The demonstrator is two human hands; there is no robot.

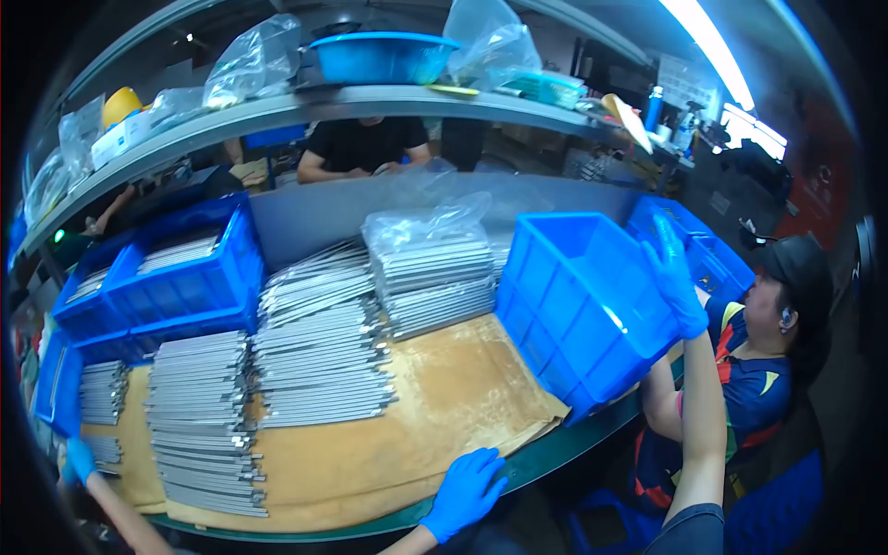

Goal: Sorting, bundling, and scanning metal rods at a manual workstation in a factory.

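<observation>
My left hand, in a blue glove, rests at the front edge of the table with its fingers apart on the brown sheet; it holds nothing. My right hand, also blue-gloved, is raised at the right rim of a tall blue plastic bin. Its fingers stretch upward along that side, flat rather than wrapped round. The bin stands tilted on the right part of the table, and the part of its inside that shows holds nothing.
Stacks of metal strips cover the left and middle table. More strips fill blue bins at far left. A co-worker's gloved hand is at lower left; a person in a cap sits right. A shelf spans overhead.
</observation>
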